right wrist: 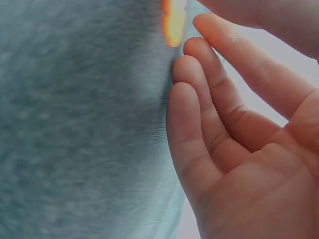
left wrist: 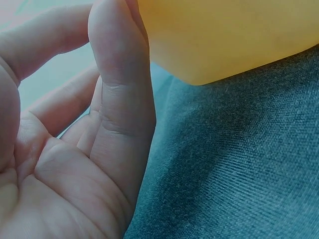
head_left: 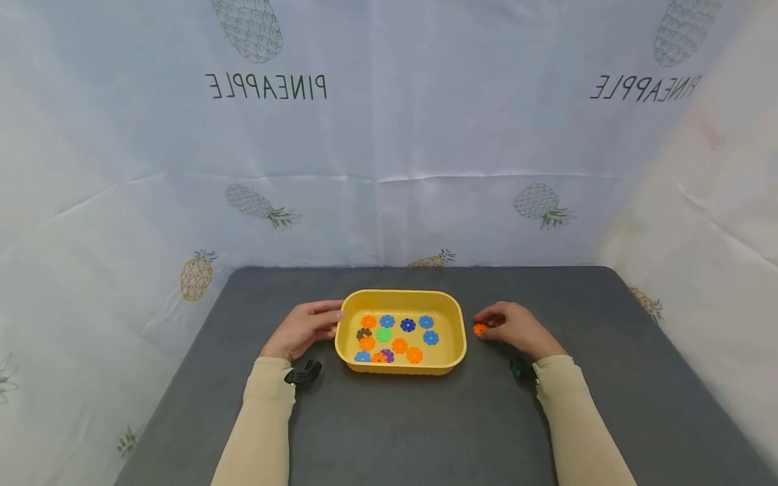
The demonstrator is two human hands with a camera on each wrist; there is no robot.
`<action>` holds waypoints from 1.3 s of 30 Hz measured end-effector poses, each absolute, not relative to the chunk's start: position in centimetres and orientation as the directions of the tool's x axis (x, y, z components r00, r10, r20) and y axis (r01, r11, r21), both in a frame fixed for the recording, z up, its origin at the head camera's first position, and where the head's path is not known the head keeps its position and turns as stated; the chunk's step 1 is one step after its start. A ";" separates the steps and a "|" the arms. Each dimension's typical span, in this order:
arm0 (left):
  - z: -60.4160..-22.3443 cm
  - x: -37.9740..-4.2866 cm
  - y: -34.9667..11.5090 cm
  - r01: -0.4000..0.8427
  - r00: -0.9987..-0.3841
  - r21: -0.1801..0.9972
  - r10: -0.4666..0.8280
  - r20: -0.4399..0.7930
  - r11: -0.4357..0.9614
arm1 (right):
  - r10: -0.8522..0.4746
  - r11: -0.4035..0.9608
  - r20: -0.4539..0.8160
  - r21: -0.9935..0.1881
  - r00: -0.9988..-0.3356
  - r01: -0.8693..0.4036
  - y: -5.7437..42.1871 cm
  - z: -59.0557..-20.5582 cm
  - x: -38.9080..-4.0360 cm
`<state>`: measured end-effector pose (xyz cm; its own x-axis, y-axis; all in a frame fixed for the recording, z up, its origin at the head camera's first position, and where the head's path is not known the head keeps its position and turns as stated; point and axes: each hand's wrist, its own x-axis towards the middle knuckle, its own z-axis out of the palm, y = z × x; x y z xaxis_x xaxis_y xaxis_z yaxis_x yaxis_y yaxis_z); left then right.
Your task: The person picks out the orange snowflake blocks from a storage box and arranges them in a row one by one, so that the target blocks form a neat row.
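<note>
Yellow tray (head_left: 401,370), rounded corners, sat open side up, left hand (head_left: 304,329) holding left rim. Inside, loose notched discs (head_left: 399,345) lay scattered: orange, blue, green, brown, purple. Beyond right end, orange disc (head_left: 479,329) was between thumb and fingers of right hand (head_left: 515,328).

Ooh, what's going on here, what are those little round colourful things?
A person is handling small notched discs. Their right hand has an orange disc in its grip, just right of a yellow bin. Their left hand touches the bin's left end. More colourful discs lie inside.
</note>
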<state>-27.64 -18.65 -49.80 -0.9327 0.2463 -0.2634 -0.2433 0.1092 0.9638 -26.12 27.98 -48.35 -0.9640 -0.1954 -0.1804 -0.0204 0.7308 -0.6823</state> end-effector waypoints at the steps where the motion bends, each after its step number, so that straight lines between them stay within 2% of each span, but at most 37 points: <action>1: -49.8 -27.7 -18.5 -0.245 -0.931 0.964 0.251 -0.265 0.107 | -0.194 0.733 -0.175 -0.679 -0.965 -0.024 28.0 -48.1 -26.0; 5: -49.8 -28.0 -18.2 -0.242 -0.925 0.965 0.277 -0.262 0.103 | -0.217 0.757 -0.136 -0.649 -0.967 -0.078 27.8 -46.2 -25.9; 9: -49.6 -28.2 -18.4 -0.233 -0.927 0.967 0.277 -0.252 0.099 | -0.293 0.777 -0.091 -0.603 -0.952 -0.182 26.0 -43.2 -26.6; 12: -49.4 -28.1 -18.6 -0.234 -0.927 0.967 0.275 -0.253 0.100 | -0.389 0.777 -0.093 -0.568 -0.916 -0.272 23.5 -41.1 -27.5; 17: -49.4 -28.1 -18.7 -0.245 -0.923 0.965 0.282 -0.262 0.094 | -0.535 0.779 -0.188 -0.487 -0.823 -0.395 18.5 -39.0 -28.5; 23: -49.5 -28.0 -18.7 -0.242 -0.925 0.966 0.278 -0.259 0.095 | -0.625 0.771 -0.339 -0.407 -0.704 -0.489 13.9 -40.0 -28.5; 26: -49.3 -28.1 -18.7 -0.231 -0.927 0.967 0.278 -0.251 0.103 | -0.655 0.754 -0.362 -0.375 -0.663 -0.539 12.5 -40.7 -27.9; 33: -49.1 -28.1 -19.0 -0.241 -0.926 0.967 0.278 -0.256 0.089 | -0.621 0.779 -0.413 -0.234 -0.666 -0.581 10.3 -41.9 -26.8; 39: -49.4 -27.8 -19.1 -0.242 -0.927 0.967 0.276 -0.253 0.076 | -0.606 0.783 -0.418 -0.158 -0.677 -0.602 9.2 -42.4 -26.4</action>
